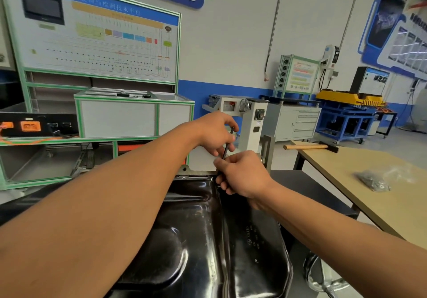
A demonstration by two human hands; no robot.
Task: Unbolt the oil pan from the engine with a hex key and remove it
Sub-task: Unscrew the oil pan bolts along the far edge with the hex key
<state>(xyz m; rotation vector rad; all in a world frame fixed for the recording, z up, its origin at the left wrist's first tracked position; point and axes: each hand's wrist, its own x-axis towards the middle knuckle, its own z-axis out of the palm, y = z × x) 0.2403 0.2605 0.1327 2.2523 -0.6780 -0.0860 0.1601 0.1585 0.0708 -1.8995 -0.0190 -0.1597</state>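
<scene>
Shelving with a white diagram board (92,39) fills the far left, well behind the work. From there a bare forearm crosses to the left hand (215,133), raised above the far end of the oil pan (203,233); its fingers and thumb are curled round the upper end of the hex key (228,143).

One hex key is in view: a thin black rod whose long axis stands steeply, the top leaning slightly right and the lower end pointing down at the pan's far rim. Just below it, the right hand (245,175) curls its fingers closed and pinches the key's lower shaft, its fingertips at the rim; the tip itself is hidden behind them.

The single oil pan sits bottom-up in the lower middle, between the two forearms. It is glossy black stamped metal with rounded bulges and a ridge, its long axis running away from the camera towards a grey stand (251,122).

To the right is a tan table (346,205) carrying one wooden-handled hammer (309,147) at its far corner and one clear bag (374,181) of small metal parts, well apart.
</scene>
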